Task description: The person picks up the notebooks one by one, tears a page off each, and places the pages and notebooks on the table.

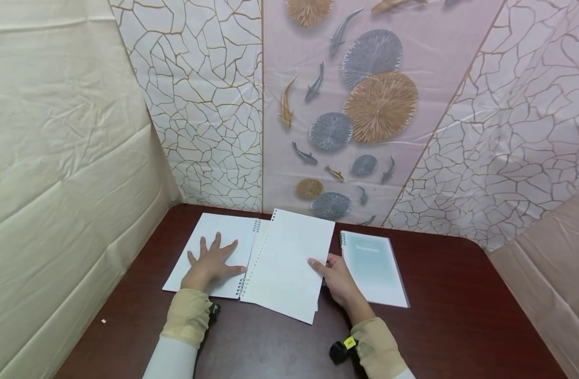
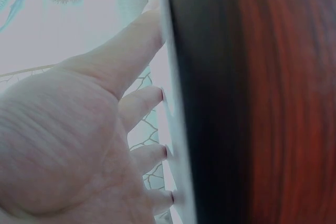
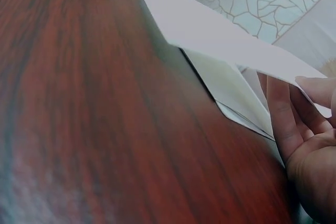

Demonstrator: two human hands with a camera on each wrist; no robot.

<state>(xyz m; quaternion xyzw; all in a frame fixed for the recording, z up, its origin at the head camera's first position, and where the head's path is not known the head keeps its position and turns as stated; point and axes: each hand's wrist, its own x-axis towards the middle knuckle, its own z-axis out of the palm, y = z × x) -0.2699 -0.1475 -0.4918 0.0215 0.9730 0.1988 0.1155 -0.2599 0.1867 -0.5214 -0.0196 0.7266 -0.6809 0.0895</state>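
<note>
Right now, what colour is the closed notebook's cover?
The cover is pale blue-green fading to white, best seen in the head view.

hands: left (image 2: pixel 73 140), fingers spread, touching pale sheet (image 2: pixel 177 114); red-brown tabletop (image 2: pixel 294 98); crack-patterned wall (image 2: pixel 143 136)

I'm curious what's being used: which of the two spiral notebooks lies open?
The white rectangular paper notebook under the left hand, spread either side of its wire coil. The pale blue and white notebook beside the right hand lies closed.
</note>
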